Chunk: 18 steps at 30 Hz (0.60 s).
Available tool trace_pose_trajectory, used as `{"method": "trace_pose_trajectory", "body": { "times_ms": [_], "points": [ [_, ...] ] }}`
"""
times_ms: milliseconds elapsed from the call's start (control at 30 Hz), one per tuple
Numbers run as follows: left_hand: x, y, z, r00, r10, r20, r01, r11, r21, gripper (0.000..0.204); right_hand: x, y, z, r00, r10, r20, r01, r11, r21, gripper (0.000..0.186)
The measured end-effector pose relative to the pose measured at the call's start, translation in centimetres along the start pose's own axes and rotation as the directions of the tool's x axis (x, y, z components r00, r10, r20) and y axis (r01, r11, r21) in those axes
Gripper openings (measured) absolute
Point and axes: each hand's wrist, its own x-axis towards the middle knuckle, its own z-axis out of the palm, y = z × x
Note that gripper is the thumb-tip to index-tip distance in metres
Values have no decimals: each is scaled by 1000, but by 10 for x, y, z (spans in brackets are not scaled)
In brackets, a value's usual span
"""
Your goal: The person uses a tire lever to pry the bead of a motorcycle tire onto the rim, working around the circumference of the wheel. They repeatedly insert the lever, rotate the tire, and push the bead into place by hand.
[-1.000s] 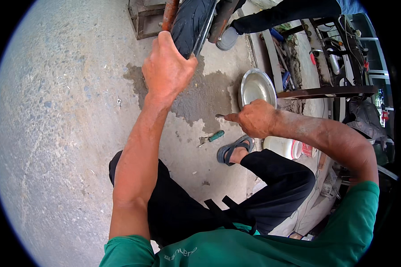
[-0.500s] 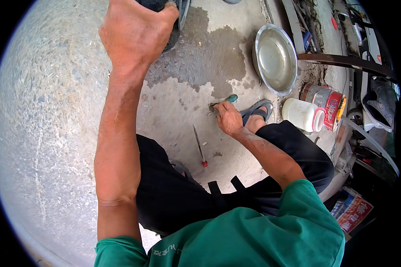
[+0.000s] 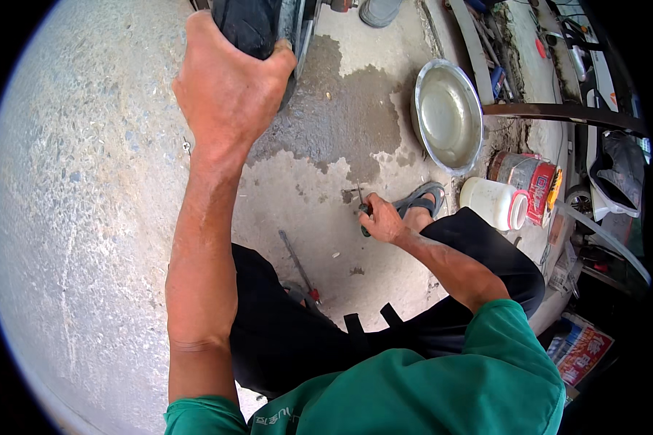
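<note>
we keep the left hand (image 3: pixel 228 87) clenched over the top of the black tyre (image 3: pixel 250 25), fingers wrapped across the tread and thumb on the near side. the tyre stands upright at the far edge of the view, on the concrete floor (image 3: pixel 87 217) just beyond a dark damp patch (image 3: pixel 341 123). the grip looks firm, and we judge it should remain so, to stop the wheel rolling or tipping.

the right hand (image 3: pixel 384 221) is low at the floor, just beside the sandalled foot (image 3: pixel 417 210), fingers curled around a small dark-handled tool (image 3: pixel 363 217). the tool tip lies close to a small metal piece (image 3: pixel 355 192) on the concrete; we cannot tell whether they touch. we advise seating the handle fully in the palm before lifting, so it does not slip.

a thin rod with a red end (image 3: pixel 299 264) lies on the floor near the left knee, apart from both hands. a round metal basin (image 3: pixel 450 116) rests beyond the foot, with a white plastic jar (image 3: pixel 495 203) and a red can (image 3: pixel 533 177) to its right. we keep the right arm clear of the basin rim when bringing the tool up.
</note>
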Motion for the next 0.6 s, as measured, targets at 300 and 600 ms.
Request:
{"method": "trace_pose_trajectory", "body": {
  "times_ms": [300,600],
  "points": [
    [-1,3,1,999,-50,-16,49,997,-62,51,-4,-257,-150,905,-303,-299,399,849,347,53],
    [2,2,-7,999,-17,50,21,997,-71,52,11,-371,-300,786,-605,-128,330,586,-740,44]
  ]
}}
